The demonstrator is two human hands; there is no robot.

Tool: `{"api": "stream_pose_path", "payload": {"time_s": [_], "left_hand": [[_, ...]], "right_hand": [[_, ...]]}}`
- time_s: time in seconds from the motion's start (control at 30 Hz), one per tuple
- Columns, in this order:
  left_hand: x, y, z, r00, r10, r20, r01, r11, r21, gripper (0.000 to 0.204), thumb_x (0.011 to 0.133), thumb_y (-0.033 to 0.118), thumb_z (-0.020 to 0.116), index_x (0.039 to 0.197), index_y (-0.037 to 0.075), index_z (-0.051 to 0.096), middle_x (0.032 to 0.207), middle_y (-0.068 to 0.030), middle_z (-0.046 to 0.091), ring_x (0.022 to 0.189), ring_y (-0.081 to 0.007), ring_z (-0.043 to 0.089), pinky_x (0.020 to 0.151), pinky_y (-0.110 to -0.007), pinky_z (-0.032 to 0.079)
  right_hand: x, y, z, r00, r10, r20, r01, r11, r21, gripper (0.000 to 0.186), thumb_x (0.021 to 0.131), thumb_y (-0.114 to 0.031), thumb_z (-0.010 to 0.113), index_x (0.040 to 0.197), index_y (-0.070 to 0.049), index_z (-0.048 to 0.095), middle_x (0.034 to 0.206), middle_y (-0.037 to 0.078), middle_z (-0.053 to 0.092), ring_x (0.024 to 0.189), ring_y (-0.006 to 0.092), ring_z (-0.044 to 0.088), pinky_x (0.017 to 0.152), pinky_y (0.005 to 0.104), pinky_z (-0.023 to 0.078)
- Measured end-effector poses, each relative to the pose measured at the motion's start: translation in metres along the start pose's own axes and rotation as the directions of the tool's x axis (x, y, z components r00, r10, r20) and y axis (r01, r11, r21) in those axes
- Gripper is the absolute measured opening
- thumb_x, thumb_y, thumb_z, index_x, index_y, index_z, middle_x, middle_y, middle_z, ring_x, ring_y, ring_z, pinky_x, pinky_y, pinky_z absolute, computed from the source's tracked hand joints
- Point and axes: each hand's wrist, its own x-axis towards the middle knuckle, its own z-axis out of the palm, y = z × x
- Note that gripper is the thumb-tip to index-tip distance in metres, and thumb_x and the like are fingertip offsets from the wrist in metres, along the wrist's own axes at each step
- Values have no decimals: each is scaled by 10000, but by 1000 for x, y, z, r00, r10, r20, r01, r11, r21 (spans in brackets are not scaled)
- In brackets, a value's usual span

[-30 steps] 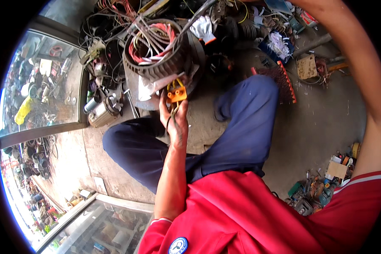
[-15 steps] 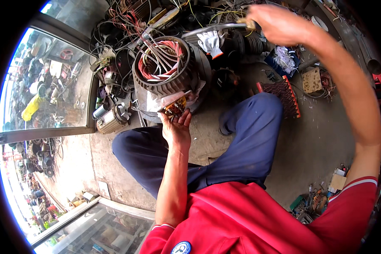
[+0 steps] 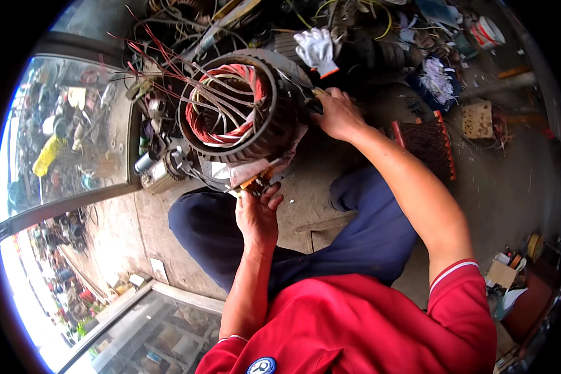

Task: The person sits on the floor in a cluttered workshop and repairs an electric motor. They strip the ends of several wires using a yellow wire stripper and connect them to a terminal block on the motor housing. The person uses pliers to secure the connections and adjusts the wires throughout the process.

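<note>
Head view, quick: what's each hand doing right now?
Left hand: closed on a small orange tool under the motor stator.
Right hand: gripping the stator's right side.

bright daylight glares at the left edge; fisheye bends the rim, mostly sharp.

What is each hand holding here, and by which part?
Left hand pinches a small orange-yellow piece at the motor stator's lower edge. Right hand grips the stator's outer right rim.
</note>
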Motion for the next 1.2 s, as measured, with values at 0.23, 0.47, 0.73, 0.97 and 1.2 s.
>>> {"api": "stream_pose_path", "payload": {"time_s": [0.23,0.47,0.73,0.97,1.2], "left_hand": [[-21,-9,14,996,23,-87,-11,990,143,601,937,356,661,1393,69,394,1352,-131,526,1166,-315,590,950,-448,501],[-13,-7,19,993,40,-115,-21,987,159,599,960,311,637,1424,51,361,1334,-134,538,1127,-276,611,915,-392,512],[-24,-30,43,970,238,-39,-230,962,145,396,1010,266,560,1349,75,487,1174,-43,606,1016,-146,601,831,-312,508],[-33,-36,25,858,468,211,-500,666,553,235,968,148,514,1135,-9,566,1073,-123,630,1030,-151,570,862,-331,475],[-26,-11,5,905,364,221,-425,727,539,307,1003,218,592,1205,-12,579,1043,-23,641,953,-81,562,830,-255,463]], "right_hand": [[4,7,17,978,-201,-62,207,973,99,501,857,-224,683,1306,-47,548,1403,216,460,1276,423,442,1053,478,402],[-66,-81,-45,837,-318,-445,506,760,409,294,853,-28,650,1140,18,608,1146,178,605,1050,332,615,899,381,499],[-151,-124,-12,665,-506,-549,705,667,240,274,846,12,611,1119,18,630,1154,144,631,1101,281,598,941,374,473],[-157,-157,-12,648,-762,12,753,638,-165,322,845,-137,638,1132,6,654,1126,163,675,1101,312,610,994,425,435],[-131,-148,-14,722,-692,18,689,721,65,270,884,-91,622,1125,27,652,1053,184,689,937,321,678,814,369,533]]}}
